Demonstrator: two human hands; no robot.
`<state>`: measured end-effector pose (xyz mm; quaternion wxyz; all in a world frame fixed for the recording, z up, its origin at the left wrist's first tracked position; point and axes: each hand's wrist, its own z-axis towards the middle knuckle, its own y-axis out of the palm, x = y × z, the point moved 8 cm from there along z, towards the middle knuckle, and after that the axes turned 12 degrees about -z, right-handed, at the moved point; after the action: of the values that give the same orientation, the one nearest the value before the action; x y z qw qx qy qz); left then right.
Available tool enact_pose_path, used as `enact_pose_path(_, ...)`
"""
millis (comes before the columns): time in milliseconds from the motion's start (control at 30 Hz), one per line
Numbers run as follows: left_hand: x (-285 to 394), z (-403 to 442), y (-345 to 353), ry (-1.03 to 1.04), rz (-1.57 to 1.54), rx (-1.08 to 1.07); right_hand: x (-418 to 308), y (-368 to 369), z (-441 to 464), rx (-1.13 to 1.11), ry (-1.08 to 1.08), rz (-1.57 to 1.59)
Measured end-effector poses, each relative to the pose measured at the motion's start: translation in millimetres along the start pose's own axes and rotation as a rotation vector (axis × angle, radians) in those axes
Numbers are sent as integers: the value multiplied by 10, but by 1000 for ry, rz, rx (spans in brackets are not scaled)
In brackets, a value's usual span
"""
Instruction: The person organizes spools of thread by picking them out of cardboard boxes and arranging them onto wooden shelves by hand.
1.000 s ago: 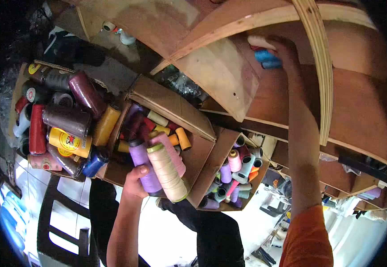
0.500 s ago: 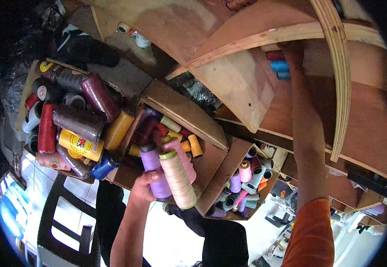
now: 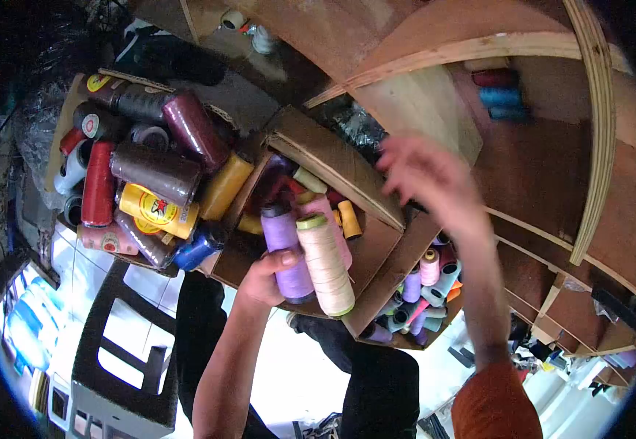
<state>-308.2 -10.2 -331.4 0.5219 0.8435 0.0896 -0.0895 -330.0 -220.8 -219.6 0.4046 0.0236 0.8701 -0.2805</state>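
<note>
Toward the upper right, a big wooden shelf [image 3: 545, 164] is curving past three cardboard boxes [image 3: 336, 168] of thread cones. Near the middle one, the right hand [image 3: 431, 179], blurred, is hovering with fingers loosely spread. Lower down, the left hand [image 3: 267, 282] is gripping a purple cone [image 3: 286, 249] before the middle box; a cream cone [image 3: 325, 265] is sitting beside it, a pink cone [image 3: 341, 245] showing behind. Small blue spools [image 3: 499, 96] are lying on the shelf.

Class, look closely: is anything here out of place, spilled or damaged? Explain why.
Nothing looks clearly spilled or damaged. The untidiest spot is the carton at the picture's left: its large spools lie heaped at odd angles, while the blue spools on the wooden shelf lie side by side.
</note>
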Motion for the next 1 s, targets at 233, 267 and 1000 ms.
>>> enact_pose_path(233,-44,-2,-121,11,156,132,-145,861,-373,-89,-102,-250)
enact_pose_path(267,-96,-3,-112,-16,170,135,-21,815,-398,-118,-13,-122)
enact_pose_path(1000,27,-16,112,-39,142,-39,1,-2880,1420,971,-130,-1240)
